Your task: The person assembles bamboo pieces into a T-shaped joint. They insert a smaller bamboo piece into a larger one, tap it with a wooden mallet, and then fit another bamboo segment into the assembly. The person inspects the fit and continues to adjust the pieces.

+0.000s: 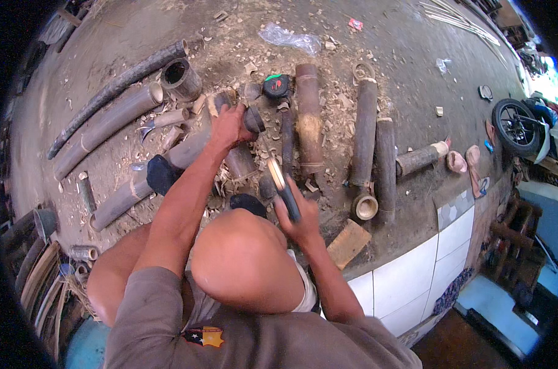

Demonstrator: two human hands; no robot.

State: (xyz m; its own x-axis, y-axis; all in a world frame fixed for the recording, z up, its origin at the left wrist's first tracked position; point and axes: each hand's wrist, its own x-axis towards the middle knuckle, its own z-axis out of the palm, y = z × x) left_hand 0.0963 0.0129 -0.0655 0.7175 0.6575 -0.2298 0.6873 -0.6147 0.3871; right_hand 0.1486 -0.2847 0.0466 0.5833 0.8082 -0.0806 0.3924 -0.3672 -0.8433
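Observation:
My left hand [231,127] is closed around a short, dark bamboo piece [253,119] in front of me, pressing it down among wood chips. My right hand [298,215] grips what looks like a hand saw [278,177] by its dark, pale-edged handle; its thin blade is seen edge-on and blurred, pointing toward the bamboo near my left hand. Another bamboo length [239,161] lies just below the held piece. A black tape measure [276,86] with green and red marks sits beyond my hands, beside a thick bamboo tube [308,117].
Long bamboo poles [110,132] and a hollow bamboo section [181,80] lie to the left, near a bladed tool [162,121]. More bamboo tubes [365,132] lie right. A flat wood piece [349,243] rests near the white tiled edge [408,264]. A wheel [516,127] is far right.

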